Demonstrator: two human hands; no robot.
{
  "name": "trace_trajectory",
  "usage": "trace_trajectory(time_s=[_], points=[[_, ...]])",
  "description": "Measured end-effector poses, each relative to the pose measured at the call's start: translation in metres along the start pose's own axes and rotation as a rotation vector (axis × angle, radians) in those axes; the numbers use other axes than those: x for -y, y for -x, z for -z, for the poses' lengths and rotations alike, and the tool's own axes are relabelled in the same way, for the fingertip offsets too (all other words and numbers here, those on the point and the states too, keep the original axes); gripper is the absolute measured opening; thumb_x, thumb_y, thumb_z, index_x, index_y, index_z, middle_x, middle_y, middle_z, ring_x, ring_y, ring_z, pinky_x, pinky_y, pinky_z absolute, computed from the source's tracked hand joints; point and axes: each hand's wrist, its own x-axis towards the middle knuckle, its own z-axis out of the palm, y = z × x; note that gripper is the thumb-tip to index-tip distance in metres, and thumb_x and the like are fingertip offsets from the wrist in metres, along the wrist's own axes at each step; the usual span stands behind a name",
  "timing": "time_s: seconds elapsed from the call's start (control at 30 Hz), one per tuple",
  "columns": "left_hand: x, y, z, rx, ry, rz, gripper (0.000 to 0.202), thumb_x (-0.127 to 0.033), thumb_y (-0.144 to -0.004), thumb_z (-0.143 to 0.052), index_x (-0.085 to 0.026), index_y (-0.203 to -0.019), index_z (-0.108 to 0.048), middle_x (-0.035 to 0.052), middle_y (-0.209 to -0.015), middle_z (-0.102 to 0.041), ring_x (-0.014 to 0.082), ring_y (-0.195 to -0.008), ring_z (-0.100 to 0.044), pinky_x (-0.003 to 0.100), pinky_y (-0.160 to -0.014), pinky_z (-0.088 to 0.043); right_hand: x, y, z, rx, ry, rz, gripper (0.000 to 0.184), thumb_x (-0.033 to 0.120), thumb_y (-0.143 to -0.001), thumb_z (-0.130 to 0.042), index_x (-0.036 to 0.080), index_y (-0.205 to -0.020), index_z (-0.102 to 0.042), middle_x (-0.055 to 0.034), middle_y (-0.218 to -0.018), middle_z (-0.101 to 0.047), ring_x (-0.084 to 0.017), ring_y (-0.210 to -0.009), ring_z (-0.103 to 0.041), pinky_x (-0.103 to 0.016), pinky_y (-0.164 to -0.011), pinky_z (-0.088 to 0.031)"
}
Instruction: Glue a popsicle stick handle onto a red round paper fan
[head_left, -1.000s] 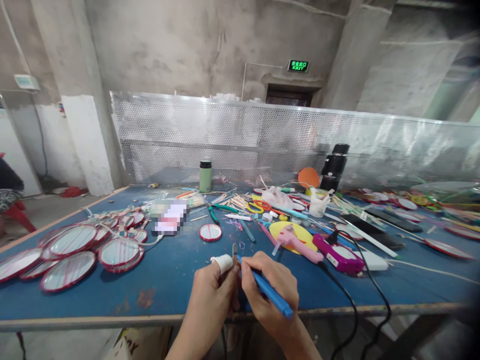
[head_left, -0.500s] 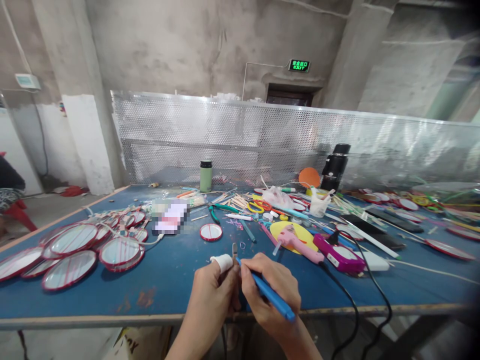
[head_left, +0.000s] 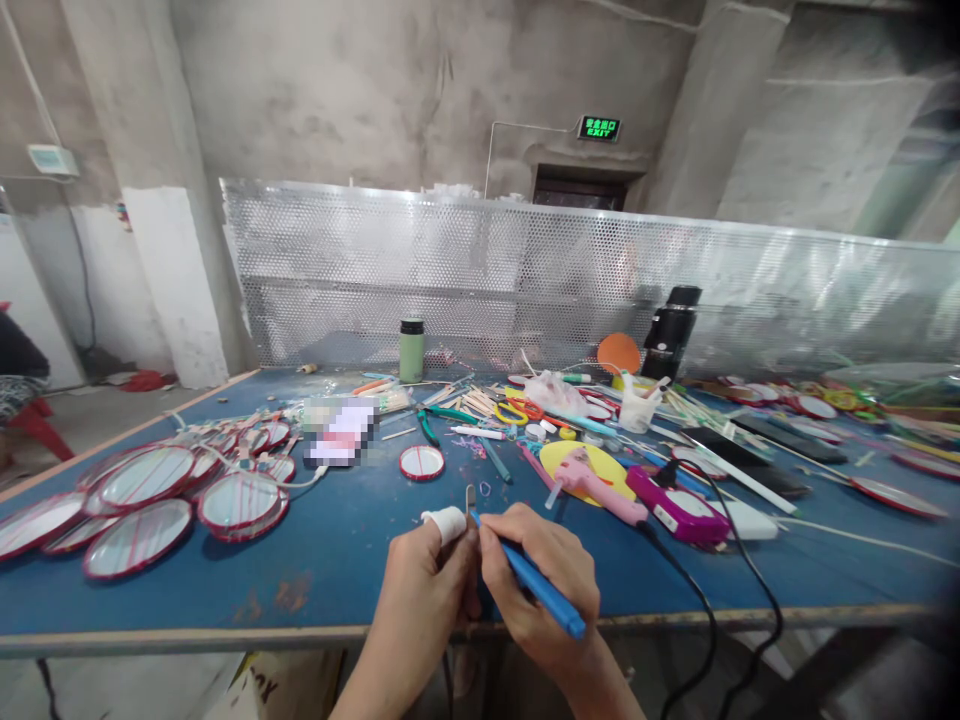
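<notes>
My left hand [head_left: 425,590] is closed around a thin wooden stick [head_left: 470,497] that points up, and its thumb wears a white cap [head_left: 448,523]. My right hand [head_left: 541,585] grips a blue craft knife [head_left: 534,583], its tip resting against the stick just above my left fingers. Both hands hover over the near edge of the blue table [head_left: 337,560].
Red-rimmed round mirrors [head_left: 142,495] lie in a heap at the left. A pink glue gun [head_left: 596,482], a magenta device [head_left: 675,510] with black cables [head_left: 697,610], scissors [head_left: 517,411], sticks and a green flask [head_left: 410,351] crowd the middle and right. A perforated metal screen [head_left: 525,270] backs the table.
Both hands stay almost still; the knife tip and stick shift only slightly upward.
</notes>
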Motion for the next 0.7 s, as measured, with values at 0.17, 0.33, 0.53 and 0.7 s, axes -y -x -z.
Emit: trace_trajectory(time_s=[0.17, 0.33, 0.53, 0.7], points=[[0.0006, 0.0003, 0.0004, 0.004, -0.015, -0.009, 0.035, -0.048, -0.09, -0.05, -0.019, -0.07, -0.054, -0.0041, -0.049, -0.051, 0.0118, -0.044, -0.05, 0.019, -0.043, -0.036, -0.0008, 0.0005, 0.0003, 0.015, -0.026, -0.006, 0.013, 0.008, -0.088, -0.06, 0.019, -0.095, -0.064, -0.0005, -0.073, -0.066, -0.013, -0.063, -0.064, -0.025, -0.062, -0.051], [0.0001, -0.0005, -0.0007, 0.004, -0.014, -0.004, 0.035, -0.048, -0.089, -0.051, -0.019, -0.07, -0.055, -0.004, -0.048, -0.051, 0.0122, -0.043, -0.051, 0.019, -0.042, -0.037, -0.001, 0.0001, -0.0001, 0.019, -0.009, -0.007, 0.013, 0.008, -0.089, -0.06, 0.019, -0.095, -0.064, -0.0013, -0.074, -0.067, -0.013, -0.065, -0.065, -0.025, -0.064, -0.051], [-0.0006, -0.0012, -0.0003, 0.001, -0.014, -0.01, 0.035, -0.048, -0.089, -0.051, -0.019, -0.069, -0.055, -0.0043, -0.047, -0.051, 0.0121, -0.042, -0.05, 0.019, -0.042, -0.036, -0.0004, 0.0006, -0.0001, 0.022, -0.022, -0.024, 0.012, 0.009, -0.089, -0.06, 0.019, -0.094, -0.065, -0.0007, -0.073, -0.066, -0.013, -0.064, -0.064, -0.025, -0.063, -0.05], [-0.0014, -0.001, 0.0002, 0.0, -0.007, -0.008, 0.037, -0.051, -0.088, -0.052, -0.019, -0.07, -0.057, -0.0039, -0.047, -0.051, 0.0125, -0.042, -0.05, 0.02, -0.042, -0.037, 0.0001, 0.0009, -0.0003, -0.022, 0.036, -0.011, 0.012, 0.009, -0.089, -0.061, 0.02, -0.093, -0.064, -0.0001, -0.073, -0.068, -0.013, -0.064, -0.066, -0.024, -0.063, -0.051]])
